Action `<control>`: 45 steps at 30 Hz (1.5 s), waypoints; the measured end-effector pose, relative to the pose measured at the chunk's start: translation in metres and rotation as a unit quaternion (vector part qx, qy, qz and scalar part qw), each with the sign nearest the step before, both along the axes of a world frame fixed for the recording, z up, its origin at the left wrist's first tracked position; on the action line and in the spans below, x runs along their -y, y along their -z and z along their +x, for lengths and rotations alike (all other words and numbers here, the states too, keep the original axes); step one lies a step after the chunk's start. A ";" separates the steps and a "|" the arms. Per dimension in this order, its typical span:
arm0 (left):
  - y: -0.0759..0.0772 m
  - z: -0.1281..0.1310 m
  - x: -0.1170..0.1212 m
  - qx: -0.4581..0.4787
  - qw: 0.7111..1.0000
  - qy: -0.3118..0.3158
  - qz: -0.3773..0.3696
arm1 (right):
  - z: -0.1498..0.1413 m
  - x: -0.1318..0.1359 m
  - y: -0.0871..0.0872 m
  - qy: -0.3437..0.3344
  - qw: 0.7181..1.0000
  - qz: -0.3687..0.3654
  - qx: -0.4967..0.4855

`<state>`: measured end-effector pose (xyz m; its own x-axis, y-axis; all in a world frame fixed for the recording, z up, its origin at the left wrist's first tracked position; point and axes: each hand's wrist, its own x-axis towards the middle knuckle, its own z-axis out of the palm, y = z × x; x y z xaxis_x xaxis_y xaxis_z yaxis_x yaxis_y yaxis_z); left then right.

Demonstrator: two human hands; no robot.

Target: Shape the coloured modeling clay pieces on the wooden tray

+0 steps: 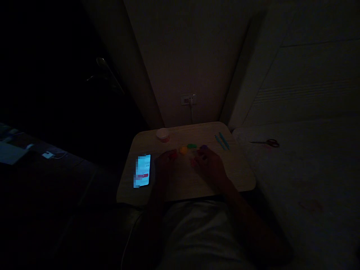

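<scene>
Fingers of right hand [206, 159] curled round a small dim pinkish-red lump [194, 161], its exact form lost in shadow.

Wooden table [180, 187] with lit phone [143, 171]

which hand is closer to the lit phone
Left. The left hand is just to the right of the phone, with a narrow strip of table between them; the right hand is farther right, beyond the orange lump.
</scene>
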<state>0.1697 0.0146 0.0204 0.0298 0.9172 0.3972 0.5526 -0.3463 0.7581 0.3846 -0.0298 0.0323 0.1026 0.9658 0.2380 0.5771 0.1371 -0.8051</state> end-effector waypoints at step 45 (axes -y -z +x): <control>-0.001 0.047 0.017 0.295 0.934 0.193 -0.065 | -0.023 0.005 0.006 -0.138 0.872 -0.089 -0.461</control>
<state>0.2171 -0.0025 0.0216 0.1799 0.9250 0.3346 -0.1211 -0.3167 0.9408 0.3618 -0.0351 0.0267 -0.0704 0.9973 0.0209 -0.3624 -0.0061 -0.9320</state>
